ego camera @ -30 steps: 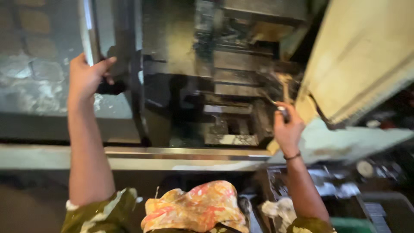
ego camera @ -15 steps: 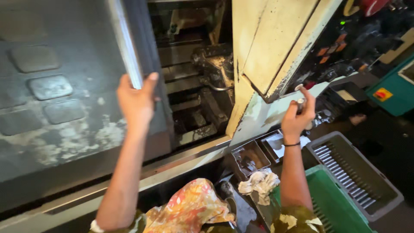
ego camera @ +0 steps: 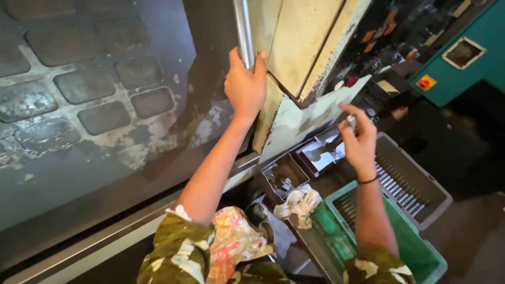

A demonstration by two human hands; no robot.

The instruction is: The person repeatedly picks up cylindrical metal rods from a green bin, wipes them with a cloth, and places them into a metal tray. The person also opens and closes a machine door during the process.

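Your left hand wraps the shiny steel bar handle of the dark machine door. Your right hand pinches a small metal part above the grey slotted plastic crate; a green crate and white rag sit just below.

Shiny silver metal door handle bar. Dark grey sliding machine door with pattern of rounded rectangles, pale scuffed patches. Pale green chipped metal panel. Green plastic crate; grey slotted plastic crate. White crumpled rag. Olive camouflage sleeves; orange-pink-yellow patterned cloth. Teal cabinet, red button on yellow plate.
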